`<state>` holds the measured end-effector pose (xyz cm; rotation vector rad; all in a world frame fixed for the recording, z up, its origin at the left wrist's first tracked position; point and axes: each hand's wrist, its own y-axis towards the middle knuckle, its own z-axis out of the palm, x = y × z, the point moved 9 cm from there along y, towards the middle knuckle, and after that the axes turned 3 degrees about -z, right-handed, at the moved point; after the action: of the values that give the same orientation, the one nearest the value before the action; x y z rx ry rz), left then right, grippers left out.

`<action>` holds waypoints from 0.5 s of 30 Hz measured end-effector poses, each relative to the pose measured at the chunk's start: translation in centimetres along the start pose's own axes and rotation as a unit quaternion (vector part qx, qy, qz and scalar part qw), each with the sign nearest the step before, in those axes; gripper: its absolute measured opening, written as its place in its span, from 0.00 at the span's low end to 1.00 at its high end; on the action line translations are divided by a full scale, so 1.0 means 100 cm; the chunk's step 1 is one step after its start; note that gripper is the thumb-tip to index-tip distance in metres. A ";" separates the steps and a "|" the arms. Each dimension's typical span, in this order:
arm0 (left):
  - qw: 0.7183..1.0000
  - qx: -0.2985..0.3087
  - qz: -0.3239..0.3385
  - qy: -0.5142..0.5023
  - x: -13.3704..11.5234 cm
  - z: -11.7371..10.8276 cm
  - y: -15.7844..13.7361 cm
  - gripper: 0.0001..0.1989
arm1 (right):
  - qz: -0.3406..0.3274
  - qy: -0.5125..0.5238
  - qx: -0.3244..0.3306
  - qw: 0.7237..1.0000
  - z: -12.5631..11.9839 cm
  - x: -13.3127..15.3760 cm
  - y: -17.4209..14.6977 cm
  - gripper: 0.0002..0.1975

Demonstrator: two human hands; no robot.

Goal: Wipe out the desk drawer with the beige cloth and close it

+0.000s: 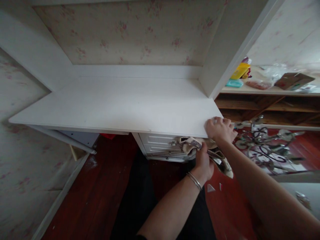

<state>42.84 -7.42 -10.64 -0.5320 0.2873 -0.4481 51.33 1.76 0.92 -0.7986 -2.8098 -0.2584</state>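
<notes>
Cloth (192, 145) — in left hand (203, 162)

I count one white desk (120, 106), three drawers (160, 146) under it, one patterned cloth (191, 145), two hands, two bangles (194, 180), one yellow container (240, 70).

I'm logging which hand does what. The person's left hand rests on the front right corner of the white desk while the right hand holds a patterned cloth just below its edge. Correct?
Hands are swapped. In the head view the right hand rests on the front right corner of the white desk, while the left hand holds the patterned cloth just below its edge.
</notes>
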 end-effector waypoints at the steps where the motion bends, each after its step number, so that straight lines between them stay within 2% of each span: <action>1: 1.000 -0.005 -0.018 -0.014 0.006 -0.004 0.007 0.11 | 0.001 -0.003 -0.003 1.000 0.000 0.000 0.000 0.29; 4: 0.997 -0.023 -0.054 -0.047 0.012 -0.021 0.023 0.16 | 0.001 -0.008 -0.010 1.000 0.000 -0.001 0.001 0.30; 7: 0.996 -0.053 -0.058 -0.044 0.001 -0.047 0.033 0.17 | 0.002 -0.006 -0.015 1.000 0.000 -0.001 0.001 0.30; 11: 0.997 -0.071 -0.012 -0.041 -0.035 -0.077 0.034 0.17 | 0.001 -0.005 -0.012 1.000 -0.001 0.000 0.001 0.29; 15: 0.994 -0.091 0.052 -0.043 -0.086 -0.103 0.024 0.14 | 0.010 -0.001 -0.004 1.000 -0.002 0.000 0.001 0.29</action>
<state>32.40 -5.77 -19.18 -0.7086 0.2736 -0.2997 51.42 1.79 1.10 -0.8280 -2.8033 -0.2654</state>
